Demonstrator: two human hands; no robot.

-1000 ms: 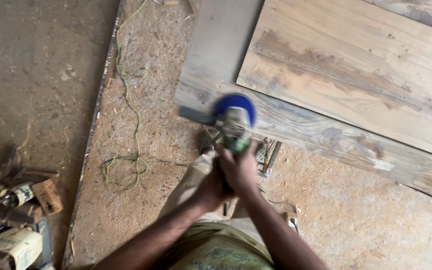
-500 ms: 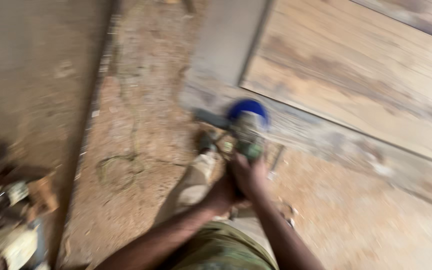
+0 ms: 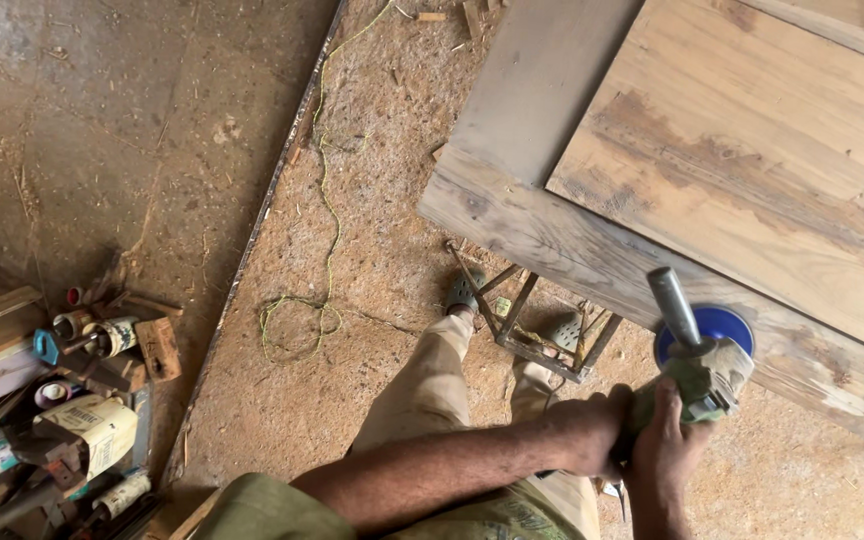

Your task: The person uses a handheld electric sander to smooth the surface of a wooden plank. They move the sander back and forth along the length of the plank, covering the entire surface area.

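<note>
I hold a green angle grinder (image 3: 704,375) with a blue disc (image 3: 720,325) and a grey side handle over the near edge of a weathered grey plank (image 3: 552,240). My right hand (image 3: 667,450) wraps the grinder's body from below. My left hand (image 3: 592,430) grips its rear end, forearm reaching across from the left. A lighter, partly sanded wooden board (image 3: 752,170) lies on the plank. The disc's contact with the wood is hidden.
A metal stand (image 3: 537,320) sits under the plank near my feet. Sawdust covers the floor, with a green cord (image 3: 324,200) trailing across it. Cans, bottles and wood scraps (image 3: 82,400) pile at the lower left beside a concrete slab.
The view has swung, so the planks and grinder now sit further right. The grinder has shifted rightward along the plank's edge, still in both hands.
</note>
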